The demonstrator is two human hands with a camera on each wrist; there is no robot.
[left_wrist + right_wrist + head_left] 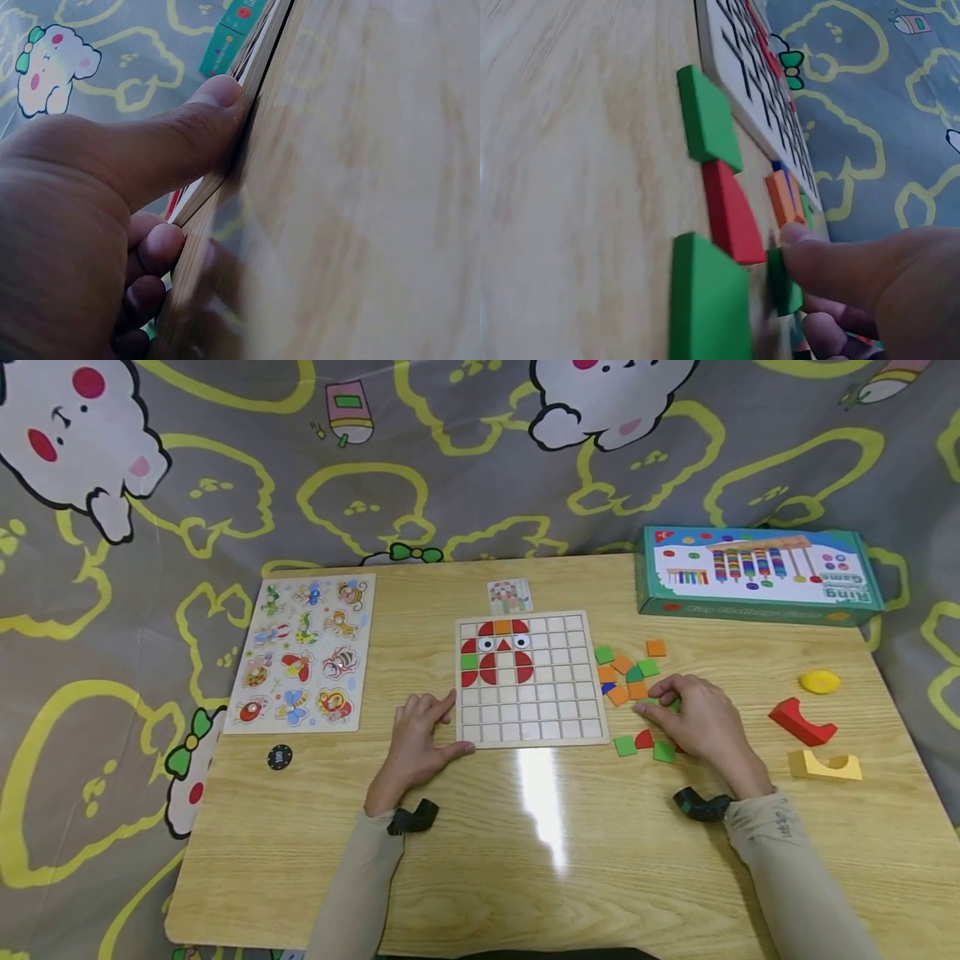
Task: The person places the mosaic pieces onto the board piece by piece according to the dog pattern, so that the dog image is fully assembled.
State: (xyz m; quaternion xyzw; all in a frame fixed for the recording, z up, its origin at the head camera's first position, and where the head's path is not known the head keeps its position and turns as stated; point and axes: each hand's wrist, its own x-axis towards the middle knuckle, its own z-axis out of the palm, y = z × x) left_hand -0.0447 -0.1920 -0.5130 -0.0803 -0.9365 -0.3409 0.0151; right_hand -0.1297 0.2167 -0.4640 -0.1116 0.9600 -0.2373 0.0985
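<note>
A wooden grid board lies mid-table, its upper left cells filled with red, orange and green pieces and two eye tiles. At its near left corner is my left hand, thumb straight against the front edge and index finger touching the left side. In the left wrist view, the thumb presses the board's edge. My right hand is among loose pieces right of the board, pinching a green piece between thumb and fingers. Nearby lie a green square, a red curved piece and orange squares.
A small pattern card lies behind the board. On the left are an insect puzzle board and a black chip. To the right are a game box, a yellow piece, a red block and a cream block.
</note>
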